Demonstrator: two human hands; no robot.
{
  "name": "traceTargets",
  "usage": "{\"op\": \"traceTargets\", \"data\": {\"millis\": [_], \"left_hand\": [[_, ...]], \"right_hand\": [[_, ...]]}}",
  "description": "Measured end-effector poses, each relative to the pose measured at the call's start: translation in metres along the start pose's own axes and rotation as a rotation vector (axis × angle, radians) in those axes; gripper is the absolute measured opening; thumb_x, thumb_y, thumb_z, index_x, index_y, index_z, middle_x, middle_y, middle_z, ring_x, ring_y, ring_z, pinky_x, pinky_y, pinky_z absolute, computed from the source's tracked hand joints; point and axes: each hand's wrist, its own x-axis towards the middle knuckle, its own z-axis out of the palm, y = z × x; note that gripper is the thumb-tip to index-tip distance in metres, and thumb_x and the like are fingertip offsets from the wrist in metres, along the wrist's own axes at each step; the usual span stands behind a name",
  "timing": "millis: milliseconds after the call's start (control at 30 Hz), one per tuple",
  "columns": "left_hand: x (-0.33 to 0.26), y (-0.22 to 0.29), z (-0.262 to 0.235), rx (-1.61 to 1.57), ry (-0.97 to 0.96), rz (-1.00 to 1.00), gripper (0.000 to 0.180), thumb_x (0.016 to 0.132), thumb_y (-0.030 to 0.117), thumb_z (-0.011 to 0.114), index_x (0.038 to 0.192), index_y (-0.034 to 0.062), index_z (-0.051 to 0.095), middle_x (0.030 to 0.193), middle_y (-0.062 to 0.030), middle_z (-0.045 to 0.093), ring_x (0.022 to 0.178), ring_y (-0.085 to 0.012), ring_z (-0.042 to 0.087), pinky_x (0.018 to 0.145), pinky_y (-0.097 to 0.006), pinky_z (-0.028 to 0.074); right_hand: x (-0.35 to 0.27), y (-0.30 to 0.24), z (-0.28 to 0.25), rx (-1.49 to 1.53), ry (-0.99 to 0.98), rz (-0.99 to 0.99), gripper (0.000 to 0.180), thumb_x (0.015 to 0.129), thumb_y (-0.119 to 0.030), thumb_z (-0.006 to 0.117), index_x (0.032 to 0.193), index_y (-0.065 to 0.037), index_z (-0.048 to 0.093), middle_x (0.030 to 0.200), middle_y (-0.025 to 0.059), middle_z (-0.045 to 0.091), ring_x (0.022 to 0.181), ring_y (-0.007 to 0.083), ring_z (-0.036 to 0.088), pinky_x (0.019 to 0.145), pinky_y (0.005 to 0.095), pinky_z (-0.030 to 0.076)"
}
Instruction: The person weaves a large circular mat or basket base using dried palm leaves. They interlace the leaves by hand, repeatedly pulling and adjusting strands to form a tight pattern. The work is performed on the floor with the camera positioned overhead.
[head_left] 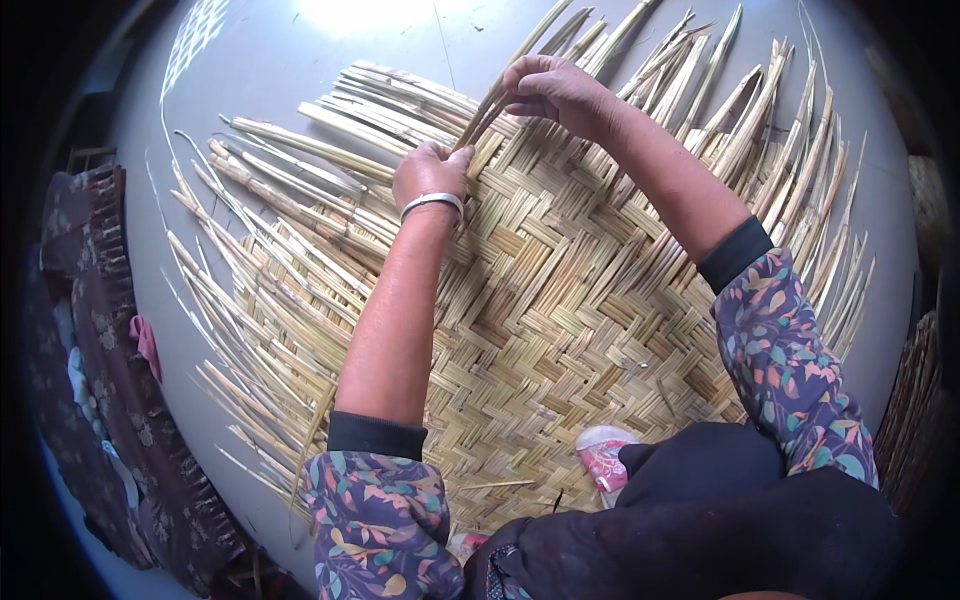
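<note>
Because the split strips look light, springy and apt to crack lengthwise, a broad hold near their base should suit. They rise at the far edge of the woven mat, closed in the fingers of the left hand; the right hand's fingers curl beside them higher up, though whether they pinch I cannot tell. Grey floor lies beneath.

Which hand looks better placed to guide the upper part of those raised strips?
Probably the right hand: its fingers are farther up the raised strips, while the left hand pinches them lower down, close to the weave of the mat.
</note>
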Motion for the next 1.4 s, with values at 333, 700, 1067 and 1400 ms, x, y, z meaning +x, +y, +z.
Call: {"op": "traceTargets", "data": {"millis": [333, 700, 1067, 1400], "left_hand": [[-0.010, 0.006, -0.001, -0.023, 0.257, 0.024, 0.029, 0.075, 0.034, 0.069, 0.069, 0.0058, 0.064, 0.071, -0.0152, 0.065, 0.067, -0.0309, 0.063, 0.067, -0.039, 0.048], [0.004, -0.011, 0.016, -0.326, 0.389, -0.117, 0.023, 0.074, 0.024, 0.064, 0.075, 0.0011, 0.062, 0.068, -0.0153, 0.063, 0.065, -0.0267, 0.063, 0.065, -0.036, 0.049], [0.004, -0.006, 0.012, -0.066, 0.067, -0.027, 0.028, 0.077, 0.026, 0.060, 0.097, 0.0101, 0.069, 0.092, -0.0156, 0.068, 0.089, -0.0299, 0.065, 0.082, -0.037, 0.048], [0.011, -0.053, 0.035, -0.433, 0.218, 0.133, 0.025, 0.083, 0.013, 0.056, 0.105, 0.0046, 0.065, 0.097, -0.0160, 0.065, 0.087, -0.0296, 0.063, 0.081, -0.036, 0.049]], "right_hand": [[0.061, -0.004, 0.060, -1.051, 0.033, 0.020, 0.045, 0.076, -0.017, 0.066, 0.116, 0.001, 0.056, 0.106, 0.0172, 0.061, 0.099, 0.0249, 0.058, 0.087, 0.0324, 0.046], [0.080, 0.020, 0.051, -0.760, -0.028, 0.262, 0.036, 0.065, -0.013, 0.070, 0.099, -0.002, 0.067, 0.088, 0.0156, 0.067, 0.079, 0.0235, 0.064, 0.072, 0.0343, 0.050], [0.044, -0.001, 0.054, -0.740, -0.108, -0.003, 0.047, 0.074, -0.014, 0.067, 0.116, 0.002, 0.054, 0.101, 0.0160, 0.065, 0.093, 0.0223, 0.063, 0.086, 0.0336, 0.048], [0.038, -0.016, 0.074, -1.648, -0.219, -0.028, 0.045, 0.080, -0.037, 0.059, 0.110, -0.005, 0.054, 0.099, 0.0143, 0.065, 0.097, 0.0265, 0.062, 0.090, 0.0420, 0.042]]}}
